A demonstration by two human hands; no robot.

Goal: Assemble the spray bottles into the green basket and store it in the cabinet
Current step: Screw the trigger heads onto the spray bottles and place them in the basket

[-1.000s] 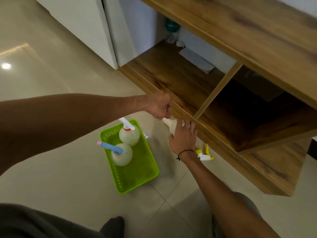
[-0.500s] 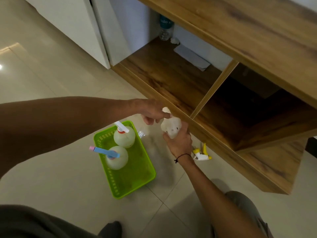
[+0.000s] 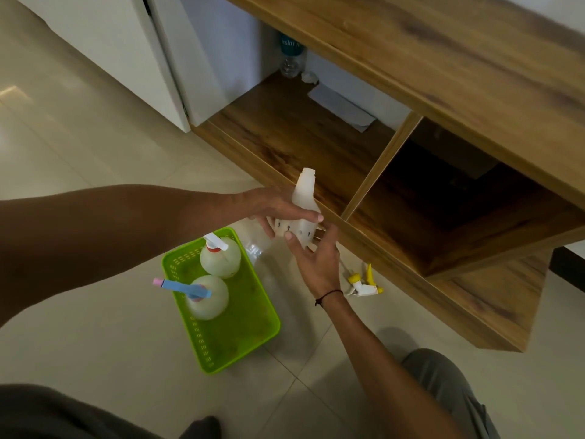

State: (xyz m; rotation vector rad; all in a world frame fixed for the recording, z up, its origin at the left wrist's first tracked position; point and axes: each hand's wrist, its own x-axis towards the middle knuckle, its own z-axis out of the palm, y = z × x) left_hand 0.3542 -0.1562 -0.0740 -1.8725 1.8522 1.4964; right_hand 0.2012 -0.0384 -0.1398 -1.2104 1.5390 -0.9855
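Observation:
A white spray bottle (image 3: 303, 198) with no spray head is held upright in front of the wooden cabinet (image 3: 411, 74), with my left hand (image 3: 275, 210) closed around its lower body. My right hand (image 3: 316, 258) is just below it, fingers spread and loose, with the thumb and fingertips touching the base. The green basket (image 3: 240, 337) sits on the floor to the left and holds two round bottles, one with a white and red head (image 3: 218, 258), one with a blue and pink head (image 3: 205, 296). A yellow and white spray head (image 3: 364, 285) lies loose on the floor.
The cabinet has two open wooden compartments; the left one holds a water bottle (image 3: 292, 55) and a white paper (image 3: 342, 107) at the back. A white cabinet door (image 3: 126, 58) stands open at the left. My knees show at the bottom edge.
The headless bottle has been lifted and turned upright. It has passed from my right hand's grip into my left hand, and my right hand's fingers have loosened around its base.

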